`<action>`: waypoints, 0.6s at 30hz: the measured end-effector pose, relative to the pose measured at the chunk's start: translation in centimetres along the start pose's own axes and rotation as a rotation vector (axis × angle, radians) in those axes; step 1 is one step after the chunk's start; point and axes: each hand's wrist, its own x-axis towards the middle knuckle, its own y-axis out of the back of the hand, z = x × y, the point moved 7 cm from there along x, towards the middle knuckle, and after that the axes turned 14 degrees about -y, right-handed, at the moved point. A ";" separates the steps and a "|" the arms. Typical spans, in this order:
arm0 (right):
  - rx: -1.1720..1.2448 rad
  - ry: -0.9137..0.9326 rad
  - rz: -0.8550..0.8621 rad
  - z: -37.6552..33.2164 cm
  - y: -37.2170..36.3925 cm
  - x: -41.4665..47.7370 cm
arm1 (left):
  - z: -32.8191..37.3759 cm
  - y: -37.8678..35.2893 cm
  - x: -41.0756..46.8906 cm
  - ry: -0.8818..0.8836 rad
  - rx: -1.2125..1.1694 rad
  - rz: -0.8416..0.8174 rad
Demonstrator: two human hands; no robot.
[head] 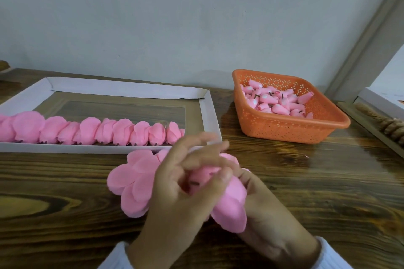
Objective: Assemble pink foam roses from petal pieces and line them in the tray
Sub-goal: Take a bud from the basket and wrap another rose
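A pink foam rose (229,203) with a short dark stem sits between both my hands near the table's front. My left hand (183,183) pinches its stem end, fingers partly spread above it. My right hand (260,199) cups the petals from below and the right. A stack of loose pink petal pieces (133,181) lies on the table just left of my hands. Behind it, the flat white tray (209,116) holds a row of several finished roses (91,131) along its front edge.
An orange perforated basket (290,124) at the back right holds several pink foam buds with dark stems. A white frame edge (380,102) and a brown ridged object (391,126) sit at the far right. The wall stands close behind the wooden table (54,214).
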 end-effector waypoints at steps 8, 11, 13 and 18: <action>0.155 -0.048 -0.039 1.0 -0.3 0.4 | 0.4 -1.4 -0.3 -0.095 0.096 -0.097; 0.157 -0.079 -0.053 1.1 -0.2 0.3 | 0.3 -1.1 -0.4 -0.088 0.147 -0.073; 0.123 -0.113 -0.053 1.0 0.3 0.1 | 0.0 -0.5 -0.5 -0.041 0.146 -0.004; -0.172 -0.022 0.368 -1.0 4.3 -0.8 | -1.5 1.6 -0.3 0.090 0.184 0.173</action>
